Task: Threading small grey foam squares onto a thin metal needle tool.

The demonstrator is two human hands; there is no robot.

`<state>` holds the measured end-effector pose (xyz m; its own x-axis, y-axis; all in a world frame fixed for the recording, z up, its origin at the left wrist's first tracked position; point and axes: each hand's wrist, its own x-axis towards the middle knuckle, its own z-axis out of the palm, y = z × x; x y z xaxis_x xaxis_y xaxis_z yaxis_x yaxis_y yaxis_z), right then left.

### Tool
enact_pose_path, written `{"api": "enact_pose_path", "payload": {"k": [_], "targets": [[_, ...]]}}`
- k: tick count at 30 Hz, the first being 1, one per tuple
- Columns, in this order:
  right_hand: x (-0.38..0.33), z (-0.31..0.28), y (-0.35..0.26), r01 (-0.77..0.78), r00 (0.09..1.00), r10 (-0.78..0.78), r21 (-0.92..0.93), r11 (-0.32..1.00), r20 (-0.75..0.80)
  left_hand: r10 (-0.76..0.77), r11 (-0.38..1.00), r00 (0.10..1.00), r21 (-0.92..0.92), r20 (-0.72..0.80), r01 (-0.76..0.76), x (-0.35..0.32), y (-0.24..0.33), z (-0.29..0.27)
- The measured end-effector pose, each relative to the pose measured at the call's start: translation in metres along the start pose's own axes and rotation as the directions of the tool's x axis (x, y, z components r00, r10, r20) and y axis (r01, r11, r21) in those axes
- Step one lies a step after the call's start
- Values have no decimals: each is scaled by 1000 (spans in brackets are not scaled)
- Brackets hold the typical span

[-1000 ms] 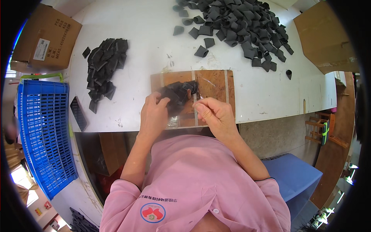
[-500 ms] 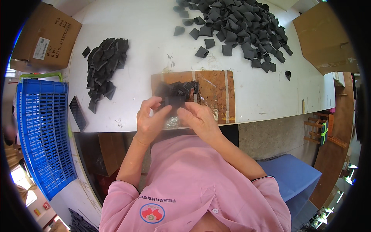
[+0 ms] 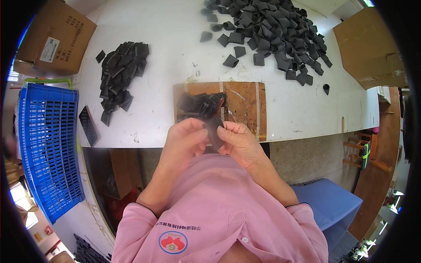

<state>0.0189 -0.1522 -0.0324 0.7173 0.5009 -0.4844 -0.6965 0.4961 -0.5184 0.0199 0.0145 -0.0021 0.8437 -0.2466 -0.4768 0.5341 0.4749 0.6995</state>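
Note:
Between my two hands, in front of the table's near edge, is a dark grey fabric piece (image 3: 214, 134). My left hand (image 3: 186, 139) pinches its left side. My right hand (image 3: 240, 139) has thumb and fingers closed on its right side. Just beyond my hands, a small heap of black flat pieces (image 3: 199, 105) lies on the left part of a worn brown board (image 3: 245, 103). One large pile of dark grey folded loops (image 3: 274, 33) covers the far right of the table. A second pile of black flat pieces (image 3: 120, 72) lies at the left.
The white table (image 3: 171, 52) carries a cardboard box (image 3: 57, 35) at far left and another box (image 3: 370, 48) at far right. A dark phone-like slab (image 3: 88, 126) rests near the left edge. Beside the table stand a blue crate (image 3: 50, 149) and a blue stool (image 3: 324, 199).
Both hands have drawn nearer to my body, off the board's edge. The grey piece has come with them and now hangs upright between my fingers.

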Motion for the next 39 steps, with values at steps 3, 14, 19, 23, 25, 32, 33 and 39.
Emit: {"api": "enact_pose_path", "payload": {"k": [3,14,19,23,25,32,33,39], "targets": [[-4,4,-6,-10,1000,7,-124,992,-30,-2,996,1000,87,21,0,2,-2,-4],[-12,26,-4,500,451,-816,-860,-106,362,347,795,938,535,-17,-285,-5,-14,19],[-9,25,-9,411,436,-800,-882,-230,411,479,701,876,627,-61,-340,-4,-25,22],[-17,20,-15,470,660,-729,-857,212,181,252,903,967,371,-46,-217,-2,-13,16],[-21,24,-18,497,649,-733,-844,204,205,224,928,974,312,-27,-204,0,-11,11],[-21,26,-20,450,415,-720,-813,-369,556,167,946,985,288,-51,-146,-2,0,22],[-20,26,-20,450,416,-720,-814,-368,556,166,947,985,288,-52,-145,-2,-1,23],[-16,23,-18,499,429,-795,-846,-186,428,427,748,904,562,1,-353,-2,-8,26]]}}
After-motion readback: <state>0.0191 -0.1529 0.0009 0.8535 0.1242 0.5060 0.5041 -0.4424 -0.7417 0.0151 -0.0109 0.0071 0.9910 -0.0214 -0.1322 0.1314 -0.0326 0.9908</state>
